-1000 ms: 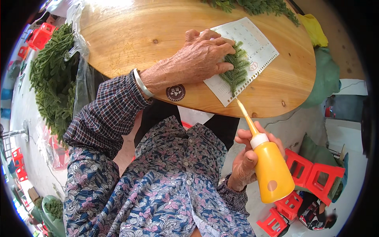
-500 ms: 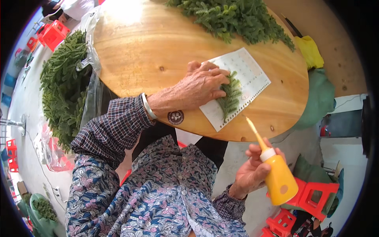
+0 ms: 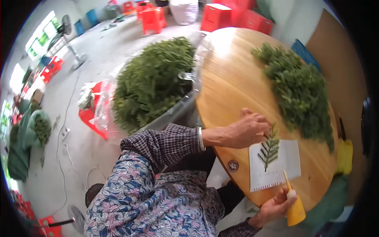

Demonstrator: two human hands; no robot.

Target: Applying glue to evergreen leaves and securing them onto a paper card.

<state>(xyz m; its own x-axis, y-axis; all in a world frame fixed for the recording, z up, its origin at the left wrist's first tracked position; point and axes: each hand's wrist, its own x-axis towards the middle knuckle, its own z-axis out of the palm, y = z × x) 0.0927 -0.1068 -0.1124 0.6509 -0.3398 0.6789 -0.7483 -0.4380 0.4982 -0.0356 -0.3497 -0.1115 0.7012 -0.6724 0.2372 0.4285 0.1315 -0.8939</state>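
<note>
My left hand (image 3: pixel 252 129) is closed at the tip of a flat green fern-like sprig (image 3: pixel 269 152), its fingertips partly hidden from me. The sprig hangs or lies over a white sheet (image 3: pixel 287 158) with a perforated edge and faint print. My right hand (image 3: pixel 275 206) grips a yellow squeeze bottle (image 3: pixel 295 212) with a white collar and a long thin nozzle, at the table's near edge. The nozzle points up over the sheet's lower right part, apart from the sprig.
The sheet lies on a round wooden table (image 3: pixel 233 79). A green foliage pile (image 3: pixel 298 93) covers its far right. Left of the table, more foliage (image 3: pixel 156 85) sits in a plastic bag. Red stools (image 3: pixel 152 20), a standing fan (image 3: pixel 69 39) and a floor cable (image 3: pixel 59 158) stand or lie beyond.
The view has swung left, showing more floor and the bagged foliage. My left hand has shifted from the sprig's side to its tip, exposing more of it. The bottle stays in my right hand.
</note>
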